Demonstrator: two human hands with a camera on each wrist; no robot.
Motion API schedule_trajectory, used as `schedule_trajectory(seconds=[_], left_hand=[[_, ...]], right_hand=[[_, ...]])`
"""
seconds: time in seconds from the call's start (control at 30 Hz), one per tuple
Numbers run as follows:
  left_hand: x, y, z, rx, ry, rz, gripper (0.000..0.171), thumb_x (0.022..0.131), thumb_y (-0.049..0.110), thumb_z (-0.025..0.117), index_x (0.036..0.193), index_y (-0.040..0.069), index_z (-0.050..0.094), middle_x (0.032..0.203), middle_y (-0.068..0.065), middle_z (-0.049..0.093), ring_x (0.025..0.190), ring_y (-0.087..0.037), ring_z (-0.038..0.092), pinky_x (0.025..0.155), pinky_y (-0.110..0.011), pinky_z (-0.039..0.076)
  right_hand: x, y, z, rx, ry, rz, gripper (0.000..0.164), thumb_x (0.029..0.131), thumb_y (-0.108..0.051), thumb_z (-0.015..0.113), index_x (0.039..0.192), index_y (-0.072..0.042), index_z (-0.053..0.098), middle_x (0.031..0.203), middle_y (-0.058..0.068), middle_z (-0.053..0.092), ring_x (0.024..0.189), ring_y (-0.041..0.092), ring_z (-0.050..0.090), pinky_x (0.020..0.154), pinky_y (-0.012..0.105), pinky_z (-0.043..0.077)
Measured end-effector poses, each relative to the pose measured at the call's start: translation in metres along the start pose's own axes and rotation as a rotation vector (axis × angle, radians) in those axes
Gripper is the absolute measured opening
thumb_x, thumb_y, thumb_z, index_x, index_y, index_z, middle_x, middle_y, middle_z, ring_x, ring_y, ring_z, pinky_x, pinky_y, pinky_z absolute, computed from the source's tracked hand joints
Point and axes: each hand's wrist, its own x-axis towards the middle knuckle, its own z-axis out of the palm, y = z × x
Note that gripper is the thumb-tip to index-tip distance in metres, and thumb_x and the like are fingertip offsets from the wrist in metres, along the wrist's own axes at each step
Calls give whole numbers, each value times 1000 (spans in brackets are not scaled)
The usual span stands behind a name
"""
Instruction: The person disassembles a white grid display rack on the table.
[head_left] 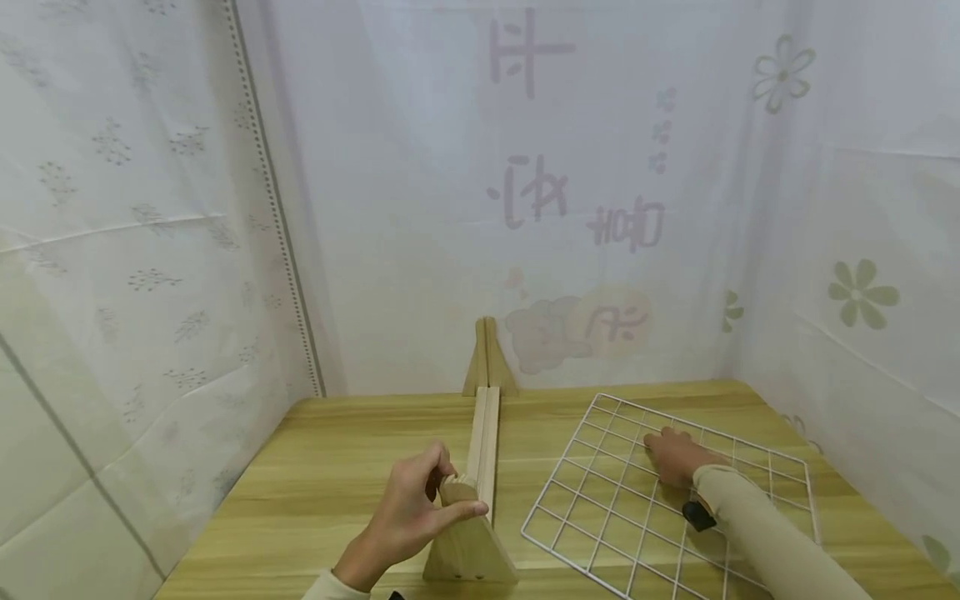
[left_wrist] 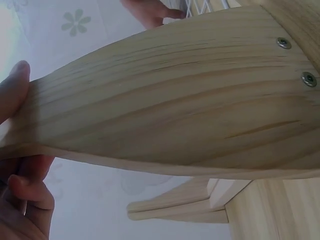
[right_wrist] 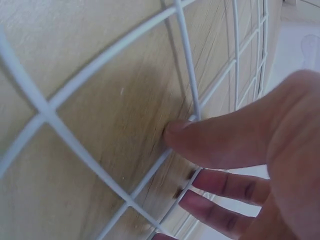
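Note:
In the head view my left hand [head_left: 408, 504] grips the rounded top of the near end board [head_left: 471, 554] of a wooden stand. Thumb and fingers lie on either side of that board [left_wrist: 165, 100] in the left wrist view, where two screws show near its base. A grooved wooden rail [head_left: 483, 437] runs back from it to a matching far end piece [head_left: 489, 358]. To the right, my right hand [head_left: 678, 458] holds a white wire grid panel [head_left: 522, 532] that lies over the table. In the right wrist view the thumb [right_wrist: 215, 140] and curled fingers close about its wires.
The wood-grain table [head_left: 300, 500] carries both the stand and the grid. A pale printed curtain [head_left: 390, 208] hangs behind the table, with patterned cloth [head_left: 150, 333] along the left and flowered cloth [head_left: 885, 208] along the right.

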Motion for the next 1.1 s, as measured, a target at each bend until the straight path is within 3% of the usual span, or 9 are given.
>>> schedule_trajectory(seconds=[0.17,0.37,0.6,0.77,0.9,1.07,1.1], left_hand=[[0,-1,2,35,51,17,50,66,17,94,81,11,47,61,2,41,61,9,29,52,-3,28],[-4,-3,8,56,95,58,46,73,28,91,83,11,50,60,0,44,57,4,33,52,-4,30],[0,1,11,36,75,26,47,67,19,94,83,10,51,60,0,43,59,6,31,53,-3,29],[4,2,12,22,66,65,49,65,15,95,84,9,50,61,-2,43,58,3,33,53,-3,29],[4,2,12,17,69,76,48,67,17,94,83,10,49,62,-1,47,57,2,35,52,-3,31],[2,2,9,-19,47,78,39,72,15,90,86,11,54,69,3,55,55,-5,46,52,-6,40],[1,1,9,-27,42,79,37,73,14,89,88,11,55,70,3,56,56,-7,49,53,-7,42]], right_hand=[[11,-7,5,-19,21,-20,46,80,14,62,123,-2,59,115,23,57,100,44,57,78,59,53],[18,-19,6,-94,55,-47,52,77,18,66,123,-5,61,116,19,59,99,40,58,68,53,54],[26,-30,-1,-196,88,-110,58,74,23,72,121,-9,61,111,15,63,92,37,63,71,48,56],[32,-35,-3,-260,118,-126,57,76,21,73,122,-11,60,118,19,65,96,41,66,74,51,58],[36,-36,-2,-244,122,-123,58,77,23,70,123,-10,60,124,19,64,103,43,65,78,51,58],[42,-36,-1,-184,115,-127,66,76,29,65,127,-13,60,129,19,61,112,48,61,66,45,56],[43,-36,-1,-177,112,-131,66,76,29,63,127,-13,61,130,19,61,115,48,60,69,46,56]])
